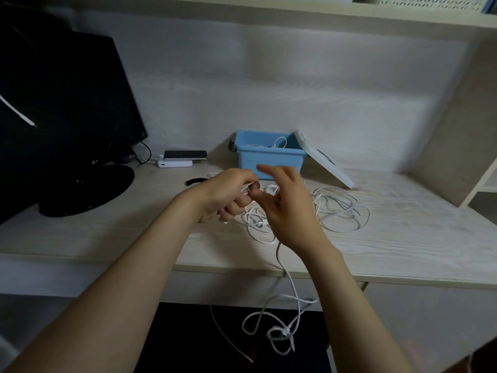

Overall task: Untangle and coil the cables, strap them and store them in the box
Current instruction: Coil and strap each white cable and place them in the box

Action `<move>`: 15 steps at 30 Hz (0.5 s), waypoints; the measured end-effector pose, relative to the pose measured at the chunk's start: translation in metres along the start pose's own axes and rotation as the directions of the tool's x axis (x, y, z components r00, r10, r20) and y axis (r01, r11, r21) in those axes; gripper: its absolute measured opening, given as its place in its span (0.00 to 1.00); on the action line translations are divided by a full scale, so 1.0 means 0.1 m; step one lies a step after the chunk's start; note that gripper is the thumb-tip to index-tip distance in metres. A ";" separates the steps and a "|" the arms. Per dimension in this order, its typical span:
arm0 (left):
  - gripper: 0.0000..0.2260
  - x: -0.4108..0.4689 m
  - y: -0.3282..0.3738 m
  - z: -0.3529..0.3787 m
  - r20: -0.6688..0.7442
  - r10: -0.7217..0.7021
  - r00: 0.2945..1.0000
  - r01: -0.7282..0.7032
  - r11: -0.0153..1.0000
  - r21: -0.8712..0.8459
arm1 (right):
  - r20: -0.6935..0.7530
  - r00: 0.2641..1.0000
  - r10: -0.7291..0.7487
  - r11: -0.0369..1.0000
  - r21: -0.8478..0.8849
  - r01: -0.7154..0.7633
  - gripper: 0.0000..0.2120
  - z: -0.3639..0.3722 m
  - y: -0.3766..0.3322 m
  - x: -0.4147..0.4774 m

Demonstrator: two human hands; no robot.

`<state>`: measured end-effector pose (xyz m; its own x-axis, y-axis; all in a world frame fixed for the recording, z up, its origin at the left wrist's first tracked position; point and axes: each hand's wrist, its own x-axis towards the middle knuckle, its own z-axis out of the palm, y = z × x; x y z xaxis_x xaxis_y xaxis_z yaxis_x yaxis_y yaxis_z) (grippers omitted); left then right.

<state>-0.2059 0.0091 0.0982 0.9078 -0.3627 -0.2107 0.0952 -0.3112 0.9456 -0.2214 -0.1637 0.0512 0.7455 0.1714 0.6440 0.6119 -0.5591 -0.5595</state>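
A tangle of white cables (337, 208) lies on the pale desk in front of a blue box (269, 157). My left hand (228, 193) is closed around a bunch of white cable just left of the tangle. Beside it my right hand (289, 208) has its fingers spread, with a cable strand running from under its palm over the desk edge. That strand hangs down into a knotted loop (282, 332) below the desk. The blue box is open and holds a white cable. A black strap (195, 181) lies on the desk to the left of my hands.
The box's pale lid (326, 162) leans against its right side. A black monitor (53, 103) on a round base stands at the left. A phone on a white power bank (183, 158) sits behind the strap. A shelf side panel (457, 130) closes the right.
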 end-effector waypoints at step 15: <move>0.16 -0.07 -0.09 0.00 0.250 0.107 0.962 0.013 0.901 -0.435 | 0.114 0.988 0.107 0.881 0.450 -0.147 0.14 -0.01 0.11 0.19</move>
<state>-0.2132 0.0148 0.0915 0.7819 -0.6015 -0.1639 0.2749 0.0967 0.9566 -0.2003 -0.1678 0.0580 0.8319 0.2025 0.5166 0.5479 -0.1527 -0.8225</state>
